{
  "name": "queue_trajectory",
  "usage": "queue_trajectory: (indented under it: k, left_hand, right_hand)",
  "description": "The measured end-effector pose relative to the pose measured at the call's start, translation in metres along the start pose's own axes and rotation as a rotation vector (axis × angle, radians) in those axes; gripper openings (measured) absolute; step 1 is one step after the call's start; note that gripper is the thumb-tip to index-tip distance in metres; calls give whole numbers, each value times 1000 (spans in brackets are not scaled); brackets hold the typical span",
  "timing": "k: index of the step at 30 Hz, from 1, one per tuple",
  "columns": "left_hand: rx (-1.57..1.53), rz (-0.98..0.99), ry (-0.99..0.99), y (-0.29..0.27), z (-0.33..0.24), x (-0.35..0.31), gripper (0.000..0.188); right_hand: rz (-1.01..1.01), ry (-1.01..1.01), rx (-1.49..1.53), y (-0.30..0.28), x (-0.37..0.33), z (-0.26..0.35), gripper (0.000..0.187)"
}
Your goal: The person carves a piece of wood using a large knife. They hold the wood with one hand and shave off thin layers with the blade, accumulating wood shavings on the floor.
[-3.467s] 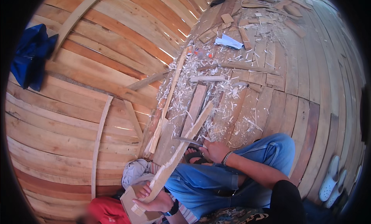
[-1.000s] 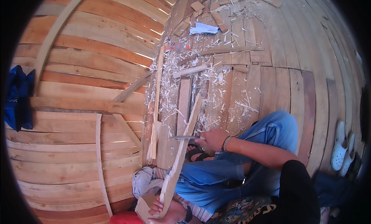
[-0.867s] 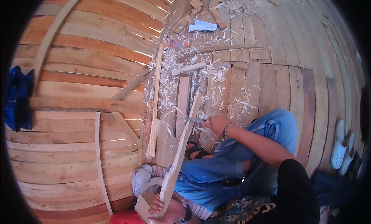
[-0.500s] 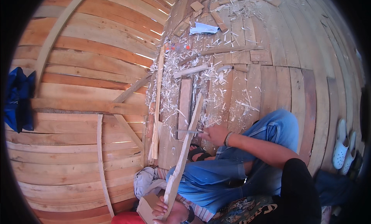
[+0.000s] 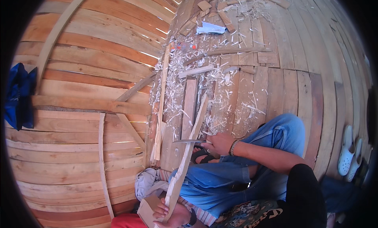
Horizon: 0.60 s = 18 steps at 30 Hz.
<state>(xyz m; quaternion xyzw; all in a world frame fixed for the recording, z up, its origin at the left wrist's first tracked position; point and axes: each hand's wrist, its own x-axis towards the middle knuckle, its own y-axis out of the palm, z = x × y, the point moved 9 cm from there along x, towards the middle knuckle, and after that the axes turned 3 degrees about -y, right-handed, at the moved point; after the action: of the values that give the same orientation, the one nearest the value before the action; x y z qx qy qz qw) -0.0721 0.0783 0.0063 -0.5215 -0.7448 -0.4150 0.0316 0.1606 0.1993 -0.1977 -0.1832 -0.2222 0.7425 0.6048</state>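
A long, pale, rough-cut wooden strip (image 5: 184, 161) slants from my lap out over the floor. Its near end is gripped in my left hand (image 5: 176, 215), fingers wrapped round it. My right hand (image 5: 219, 144) is closed on the handle of a knife (image 5: 182, 141). The knife's narrow blade lies crosswise over the strip around its middle, beyond my left knee; whether the edge bites into the wood cannot be made out. By my left hand is a block of light wood (image 5: 146, 212), partly hidden by the fingers.
Curled shavings (image 5: 173, 80) litter the floor around a flat board (image 5: 189, 106) and a long batten (image 5: 162, 110). A second, curved knife (image 5: 240, 70) lies farther off, near a long stick (image 5: 236, 51). A plank wall (image 5: 86, 82) rises at left; pale clogs (image 5: 345, 155) stand at right.
My right hand and the knife have come a little nearer to me along the strip. My left hand keeps its hold on the near end.
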Motion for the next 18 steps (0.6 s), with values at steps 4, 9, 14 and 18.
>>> queue_trajectory:
  k: [4,9,14,18]
  left_hand:
    - [5,24,-12,6,3,-2,35]
    - [6,85,-19,5,-1,1,35]
    - [21,182,3,11,1,-1,34]
    - [16,218,-40,14,5,-1,34]
  right_hand:
    - [26,148,-11,-15,15,-44,53]
    - [-49,123,14,-6,8,-31,53]
    - [-22,117,-33,-13,10,-24,53]
    - [-46,215,-19,-14,9,-60,53]
